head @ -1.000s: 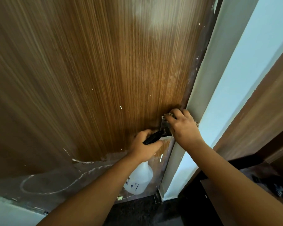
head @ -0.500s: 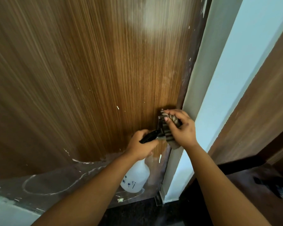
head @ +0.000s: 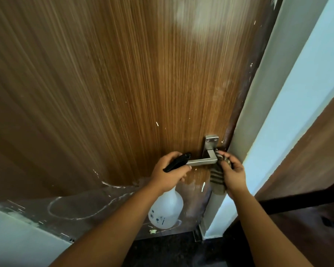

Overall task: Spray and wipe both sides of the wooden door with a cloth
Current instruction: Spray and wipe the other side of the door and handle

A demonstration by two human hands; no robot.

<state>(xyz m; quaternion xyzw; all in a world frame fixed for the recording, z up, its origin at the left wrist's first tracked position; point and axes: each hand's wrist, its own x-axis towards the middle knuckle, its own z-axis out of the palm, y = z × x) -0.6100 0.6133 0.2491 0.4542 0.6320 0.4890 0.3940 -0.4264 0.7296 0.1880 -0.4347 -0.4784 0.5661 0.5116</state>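
The door (head: 114,83) fills most of the view, its brown vertical grain marked by white flecks and, near the top, a pale hazy patch (head: 193,18). Along its lower part a grey, scuffed band (head: 81,211) is seen, crossed by a thin white looping line. A metal lever handle (head: 202,160) is mounted near the door's right edge, on a plate fixed with two screws. The left hand (head: 170,171) is curled round the black trigger head of a spray bottle (head: 167,211), whose white body hangs below the fist in front of the grey band; the end of the lever is met by this hand. A striped cloth (head: 217,179) is gripped in the right hand (head: 232,171), fingers bent round it, and is held against the handle's elbow beside the door edge, its loose end hanging below. A pale frame (head: 262,97) stands just right of the door.
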